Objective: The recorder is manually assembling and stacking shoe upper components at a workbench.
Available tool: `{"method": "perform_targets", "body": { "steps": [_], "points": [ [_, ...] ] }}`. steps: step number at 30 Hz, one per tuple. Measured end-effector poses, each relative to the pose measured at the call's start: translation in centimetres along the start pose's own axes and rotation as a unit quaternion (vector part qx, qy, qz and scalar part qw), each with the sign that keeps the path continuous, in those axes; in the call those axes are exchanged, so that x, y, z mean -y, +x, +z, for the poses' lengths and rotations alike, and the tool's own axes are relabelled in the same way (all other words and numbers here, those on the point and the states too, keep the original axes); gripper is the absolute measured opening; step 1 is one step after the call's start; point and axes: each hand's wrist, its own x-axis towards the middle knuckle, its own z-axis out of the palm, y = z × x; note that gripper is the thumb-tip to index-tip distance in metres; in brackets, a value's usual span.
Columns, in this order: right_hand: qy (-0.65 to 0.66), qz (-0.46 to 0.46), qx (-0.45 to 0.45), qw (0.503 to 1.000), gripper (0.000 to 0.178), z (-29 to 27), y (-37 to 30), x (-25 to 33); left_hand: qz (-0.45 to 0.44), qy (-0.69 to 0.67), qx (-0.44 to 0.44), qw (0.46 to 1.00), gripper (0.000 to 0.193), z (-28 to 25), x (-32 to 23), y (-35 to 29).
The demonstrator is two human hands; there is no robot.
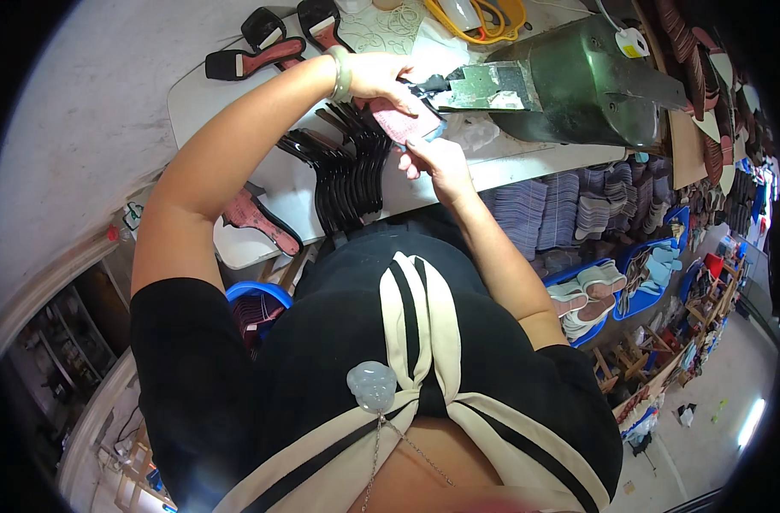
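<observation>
Between my two hands is a pink-faced shoe insole piece (404, 122) with a dark edge, held at the front of a green machine (570, 85). My left hand (380, 79), with a pale bangle at its wrist, grips the piece from its upper left side. The fingers of my right hand (439, 164) pinch its lower right edge. The machine's narrow arm (484, 85) reaches towards the piece; whether they touch, I cannot tell. Just below my left hand stands a tight row of curved black insoles (347, 184).
More pink-and-black insoles (266, 58) lie at the table's far left, and another pink insole (262, 224) near its front edge. A yellow tray (484, 21) sits behind the machine. Stacked grey pieces (544, 205) and blue bins (651, 278) fill the right. A blue basket (260, 293) stands below.
</observation>
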Motion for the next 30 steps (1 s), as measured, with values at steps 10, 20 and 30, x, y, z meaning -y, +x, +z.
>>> {"method": "perform_targets", "body": {
  "steps": [10,20,30],
  "points": [
    [0.086,0.010,-0.095,0.992,0.023,1.8,2.1,1.1,-0.025,0.006,0.016,1.000,0.033,-2.1,0.4,-0.2],
    [-0.020,-0.041,-0.123,0.991,0.020,0.0,2.4,2.0,-0.065,-0.205,-0.089,0.973,0.030,1.6,0.4,-2.8],
    [-0.060,0.010,-0.068,0.996,0.029,0.2,1.2,2.9,-0.097,-0.300,-0.212,0.925,0.029,4.3,-2.0,-3.9]
  ]
}}
